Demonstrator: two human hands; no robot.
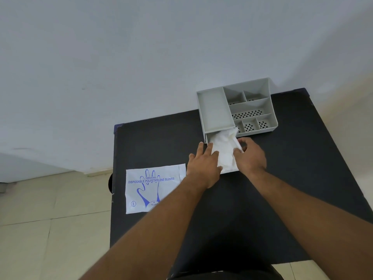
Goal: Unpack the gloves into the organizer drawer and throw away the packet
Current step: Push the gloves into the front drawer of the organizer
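A grey organizer [214, 110] with several compartments stands at the back of the black table [302, 158]. Its drawer [207, 136] is pulled out toward me and holds a crumpled pile of white plastic gloves [225, 150]. My left hand [203, 164] rests on the left side of the pile, fingers spread over the drawer's edge. My right hand [251, 155] presses on the right side, fingers curled into the gloves. The flat white packet [151, 188], printed in blue with "Disposable Polyethylene Gloves", lies on the table's left part, overhanging the left edge.
A pale wall runs behind the table. Beige floor tiles [40, 229] show to the left. A dark round object [110, 182] peeks out beside the table's left edge.
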